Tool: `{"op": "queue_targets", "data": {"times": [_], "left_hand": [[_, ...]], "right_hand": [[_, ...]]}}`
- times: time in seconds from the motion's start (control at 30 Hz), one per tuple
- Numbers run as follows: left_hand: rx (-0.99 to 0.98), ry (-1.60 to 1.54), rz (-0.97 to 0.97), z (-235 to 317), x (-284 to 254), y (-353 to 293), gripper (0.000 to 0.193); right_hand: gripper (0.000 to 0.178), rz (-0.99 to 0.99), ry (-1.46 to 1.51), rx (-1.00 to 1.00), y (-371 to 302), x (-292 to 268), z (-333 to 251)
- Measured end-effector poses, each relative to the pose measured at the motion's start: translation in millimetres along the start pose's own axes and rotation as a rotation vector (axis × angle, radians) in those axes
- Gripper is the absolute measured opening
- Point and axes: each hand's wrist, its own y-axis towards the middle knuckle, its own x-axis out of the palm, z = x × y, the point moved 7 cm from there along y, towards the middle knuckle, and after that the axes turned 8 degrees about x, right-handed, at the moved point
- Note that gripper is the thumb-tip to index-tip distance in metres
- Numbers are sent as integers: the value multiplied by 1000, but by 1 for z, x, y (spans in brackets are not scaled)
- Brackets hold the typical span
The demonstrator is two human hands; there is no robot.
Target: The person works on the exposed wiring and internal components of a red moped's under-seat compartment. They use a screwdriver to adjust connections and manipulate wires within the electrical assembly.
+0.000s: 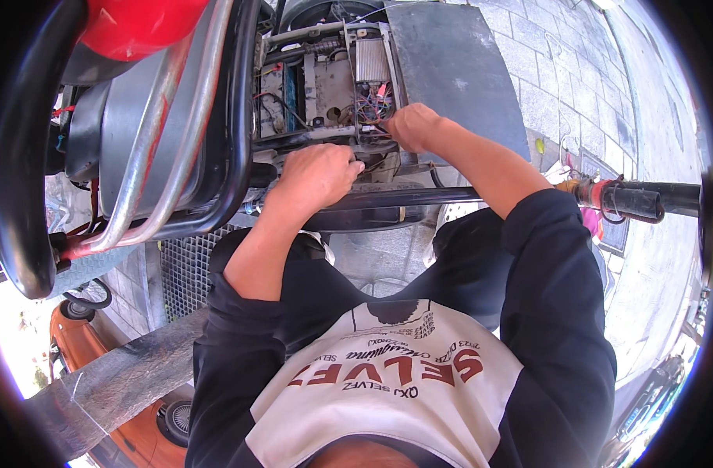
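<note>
An open compartment [329, 86] of a vehicle lies in front of me, its metal frame dusty. Along its right side sit a bundle of coloured wires [368, 105] and a ribbed silver box [371, 61]. My right hand [413, 126] is closed at the compartment's right edge, fingertips beside the wires; what they grip is too small to make out. My left hand [316, 175] is closed over the near edge of the frame. Its fingers curl downward, out of sight, so anything in them is hidden.
A flat dark panel [454, 74] lies right of the compartment. A black bar [419, 197] crosses between me and the frame. Bent metal tubes [157, 132] and a red rounded part [142, 27] rise at left. An orange car [83, 335] stands behind a wooden plank [130, 378].
</note>
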Motion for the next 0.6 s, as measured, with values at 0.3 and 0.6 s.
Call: {"op": "queue_targets", "data": {"times": [0.3,0.6], "left_hand": [[-3,33,-45,-3,3,-1,42],[-152,-65,-12,-22,-3,-13,41]], "right_hand": [[29,-78,276,-58,-14,-5,-42],[27,36,279,99,-7,-19,4]]}}
